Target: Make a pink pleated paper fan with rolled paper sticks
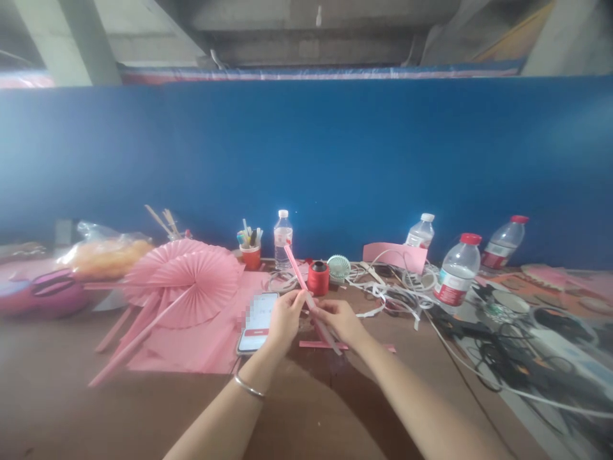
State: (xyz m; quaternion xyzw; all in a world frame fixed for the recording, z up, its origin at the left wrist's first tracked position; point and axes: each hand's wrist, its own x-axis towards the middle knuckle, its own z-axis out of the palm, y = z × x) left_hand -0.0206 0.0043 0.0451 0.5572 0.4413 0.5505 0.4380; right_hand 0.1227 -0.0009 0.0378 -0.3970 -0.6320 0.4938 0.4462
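Both of my hands are closed on one narrow strip of folded pink paper, tilted with its upper end to the left. My left hand pinches it around the middle, a silver bangle on that wrist. Just below and to the right, my right hand grips the strip between thumb and fingers. Under the hands, another thin pink strip lies flat on the brown table. A phone with a lit screen rests beside my left hand. Behind the hands stands a red spool-like object.
Pleated pink paper fans lie on pink sheets at left. Several plastic bottles stand before the blue partition. White ribbon scraps and black cables clutter the right. A pen cup stands at the back.
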